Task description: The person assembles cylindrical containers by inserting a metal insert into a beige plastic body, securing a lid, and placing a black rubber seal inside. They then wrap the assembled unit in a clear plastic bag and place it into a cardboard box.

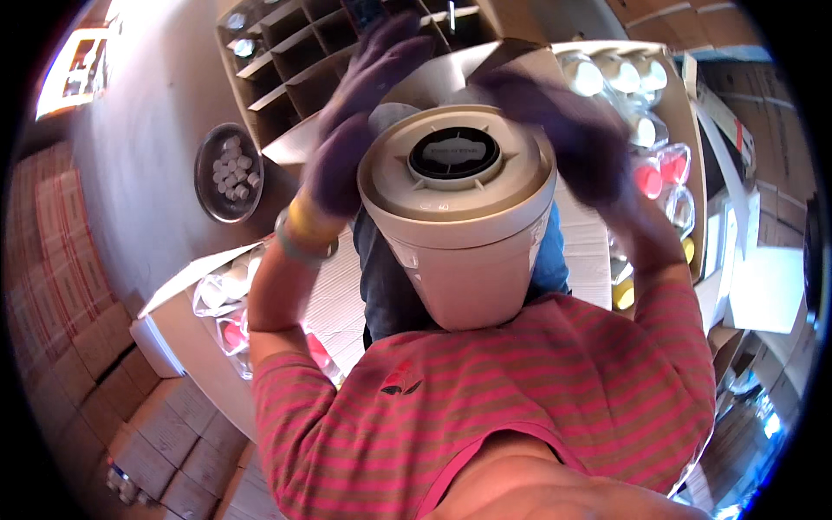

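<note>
A cream plastic tub (468, 269) stands on my lap between my knees, its round top (390, 186) facing up with a black oval label in the middle. My left hand (360, 113), in a dark purple glove with a yellow cuff, is raised along the tub's left side, fingers stretched out and holding nothing. On the far right side of the tub hovers my right hand (568, 126), gloved too and blurred by motion. Its fingers reach out across the tub's far edge, with nothing visible in them. Whether either hand touches the tub, I cannot tell.
Ahead stands a divided cardboard box (299, 65) with a few bottles in it. A metal bowl (206, 192) of small white caps lies at the left. An open box (693, 113) of capped clear bottles is at the right; another box (204, 325) of bottles sits left. Stacked cartons (165, 433) line the lower left.
</note>
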`<state>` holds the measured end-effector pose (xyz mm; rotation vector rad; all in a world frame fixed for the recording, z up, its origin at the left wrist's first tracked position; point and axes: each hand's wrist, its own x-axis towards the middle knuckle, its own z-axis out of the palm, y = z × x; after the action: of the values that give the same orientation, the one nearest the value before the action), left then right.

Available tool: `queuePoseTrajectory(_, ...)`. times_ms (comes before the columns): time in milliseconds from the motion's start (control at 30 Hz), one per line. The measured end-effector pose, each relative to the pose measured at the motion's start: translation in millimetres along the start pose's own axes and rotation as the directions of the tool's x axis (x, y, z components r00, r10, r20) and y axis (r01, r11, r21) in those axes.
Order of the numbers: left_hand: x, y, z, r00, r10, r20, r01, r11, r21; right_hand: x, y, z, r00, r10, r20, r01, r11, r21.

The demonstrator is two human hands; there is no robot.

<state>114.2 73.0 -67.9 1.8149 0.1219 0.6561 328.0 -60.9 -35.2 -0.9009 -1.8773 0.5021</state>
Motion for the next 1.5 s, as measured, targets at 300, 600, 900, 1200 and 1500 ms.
queuePoseTrajectory(300,9.5,37.6,9.8,0.994,0.101,-0.033,-0.100,0.995,0.029,-30.8,2.7,19.2,0.889,0.426,-0.166,-0.354,0.872,0.340)
queuePoseTrajectory(600,12.5,47.3,18.7,0.994,0.101,-0.029,-0.103,0.991,-0.081,-34.8,3.5,23.2,0.954,0.267,-0.138,-0.214,0.926,0.311)
queuePoseTrajectory(900,-0.3,16.1,7.5,0.990,-0.125,0.058,0.138,0.901,-0.411,-28.0,5.5,16.2,0.977,0.208,0.050,-0.213,0.930,0.301)
queuePoseTrajectory(1200,6.2,-30.3,14.1,0.986,-0.142,-0.086,0.051,0.752,-0.657,-52.6,268.0,4.0,0.655,0.732,-0.187,-0.723,0.535,-0.438)
queuePoseTrajectory(1500,10.0,-40.7,9.5,0.973,-0.212,-0.087,0.087,0.693,-0.716,-29.1,395.4,-2.4,0.537,0.762,0.362,0.245,0.270,-0.931)
